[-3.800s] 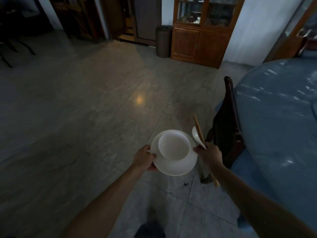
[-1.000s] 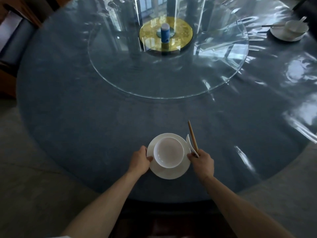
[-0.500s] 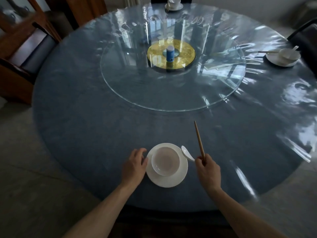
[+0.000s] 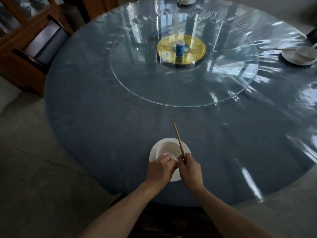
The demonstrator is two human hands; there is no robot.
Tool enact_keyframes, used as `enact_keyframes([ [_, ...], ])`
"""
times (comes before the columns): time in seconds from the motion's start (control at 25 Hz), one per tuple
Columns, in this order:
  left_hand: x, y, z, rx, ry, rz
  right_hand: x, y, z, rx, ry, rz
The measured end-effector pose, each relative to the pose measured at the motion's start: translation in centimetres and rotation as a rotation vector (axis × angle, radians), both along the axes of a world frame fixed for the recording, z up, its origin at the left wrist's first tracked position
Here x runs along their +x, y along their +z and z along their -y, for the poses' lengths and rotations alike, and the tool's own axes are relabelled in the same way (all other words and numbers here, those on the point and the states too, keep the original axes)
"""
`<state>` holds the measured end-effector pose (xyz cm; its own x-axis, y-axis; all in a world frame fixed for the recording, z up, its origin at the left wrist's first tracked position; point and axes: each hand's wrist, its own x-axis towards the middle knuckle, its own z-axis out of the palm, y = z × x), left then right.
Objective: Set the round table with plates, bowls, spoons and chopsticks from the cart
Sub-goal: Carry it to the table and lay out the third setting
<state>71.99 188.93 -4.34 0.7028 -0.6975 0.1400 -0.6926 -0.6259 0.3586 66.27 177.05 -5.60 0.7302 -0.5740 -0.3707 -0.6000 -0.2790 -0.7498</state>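
A white plate [image 4: 186, 148] lies on the blue round table [image 4: 103, 127] near its front edge, with a white bowl [image 4: 163, 147] standing on it. My left hand [image 4: 159, 170] pinches the handle of a white spoon [image 4: 169, 155] whose scoop rests inside the bowl. Right beside it, my right hand [image 4: 189, 170] is closed around wooden chopsticks [image 4: 178, 140], which point up and away over the plate's right side. Both hands cover the plate's near rim.
A glass turntable [image 4: 171, 86] with a small blue bottle [image 4: 180, 47] fills the table's middle. Set places with plate and bowl sit at the right edge [image 4: 301, 55] and far edge [image 4: 186, 0]. A dark chair [image 4: 42, 42] stands at the left; another is below me.
My left hand left the plate's rim and took the spoon, which went from the plate's right edge into the bowl. My right hand with the chopsticks moved left over the plate.
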Motion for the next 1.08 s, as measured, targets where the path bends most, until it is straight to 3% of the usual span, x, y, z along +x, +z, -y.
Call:
enact_keyframes([
  [0.4,0.7,-0.4,0.7,0.151,0.015,-0.025,0.4,-0.4,-0.3,-0.158,-0.023,-0.011],
  [0.72,1.8,-1.4,0.1,0.265,-0.03,-0.084,-1.9,-0.7,2.4,-0.112,-0.169,-0.027],
  [0.88,1.4,-0.4,-0.4,0.171,0.029,-0.096,-3.6,-1.2,5.0,0.218,-0.277,-0.045],
  [1.0,-1.1,0.4,-1.1,0.003,-0.101,-0.082,-4.6,-1.3,5.8,0.428,-0.272,-0.044],
  [1.08,-3.1,0.5,-1.0,0.115,-0.21,-0.341,-5.1,-1.1,5.7,0.496,-0.238,-0.036],
])
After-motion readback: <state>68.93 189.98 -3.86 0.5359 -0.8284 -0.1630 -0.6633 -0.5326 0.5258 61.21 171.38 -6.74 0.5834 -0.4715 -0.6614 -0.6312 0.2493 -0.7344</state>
